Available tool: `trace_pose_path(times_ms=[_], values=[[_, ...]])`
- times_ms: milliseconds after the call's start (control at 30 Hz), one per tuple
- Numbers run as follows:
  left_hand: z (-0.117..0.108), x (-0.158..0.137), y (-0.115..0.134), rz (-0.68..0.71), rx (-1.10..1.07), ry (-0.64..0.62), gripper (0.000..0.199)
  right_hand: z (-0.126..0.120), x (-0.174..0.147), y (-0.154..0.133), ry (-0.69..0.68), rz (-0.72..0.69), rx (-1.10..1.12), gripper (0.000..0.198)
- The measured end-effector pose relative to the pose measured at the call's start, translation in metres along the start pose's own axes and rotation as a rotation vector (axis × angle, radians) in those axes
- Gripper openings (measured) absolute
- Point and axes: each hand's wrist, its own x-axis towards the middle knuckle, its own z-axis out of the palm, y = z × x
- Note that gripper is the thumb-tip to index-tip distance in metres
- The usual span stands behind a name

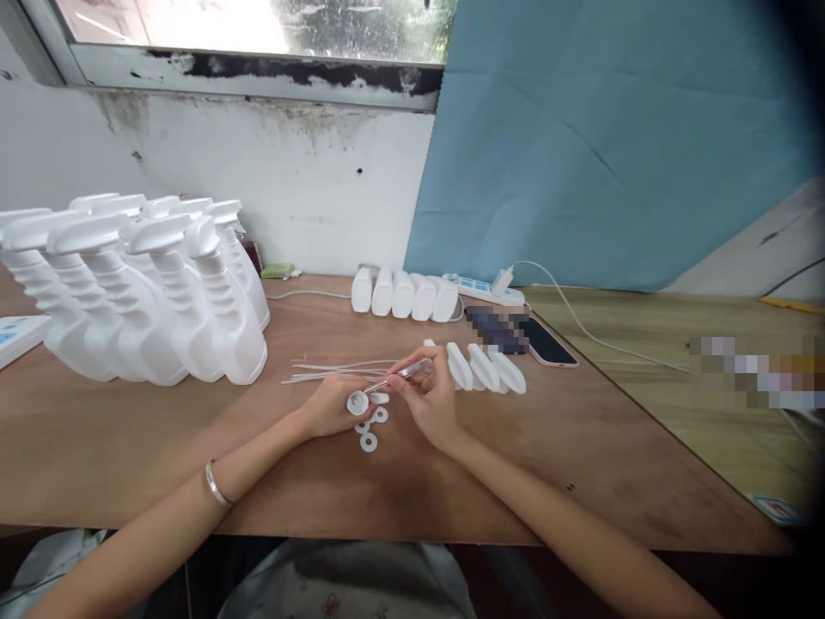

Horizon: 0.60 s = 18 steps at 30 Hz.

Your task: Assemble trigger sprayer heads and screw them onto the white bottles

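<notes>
My left hand (331, 404) is closed around a white trigger sprayer head (357, 402), its round opening turned up towards me. My right hand (430, 400) pinches a slim, shiny rod-like tool (412, 370); its exact kind is unclear. The tool's thin end reaches down to the sprayer head beside my left fingers. Several flat white ring washers (369, 442) lie on the table just below the hands. Thin white dip tubes (335, 372) lie behind my left hand, partly hidden by it. White sprayer pieces (483, 368) stand in a row beyond my right hand.
Assembled white spray bottles (168, 309) stand grouped at the left. Several white sprayer pieces (403, 295) line up near the wall, beside a power strip (496, 289) with a plugged cable. A phone (547, 340) lies at the right, next to a blurred dark item (496, 328).
</notes>
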Motion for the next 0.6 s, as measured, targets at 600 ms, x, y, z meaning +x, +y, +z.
trace_pose_path(times_ms=[600], values=[[0.0,-0.002,-0.001,-0.124,-0.057,0.103,0.017,0.0,-0.008,0.006,-0.14,-0.975,-0.59,0.027]])
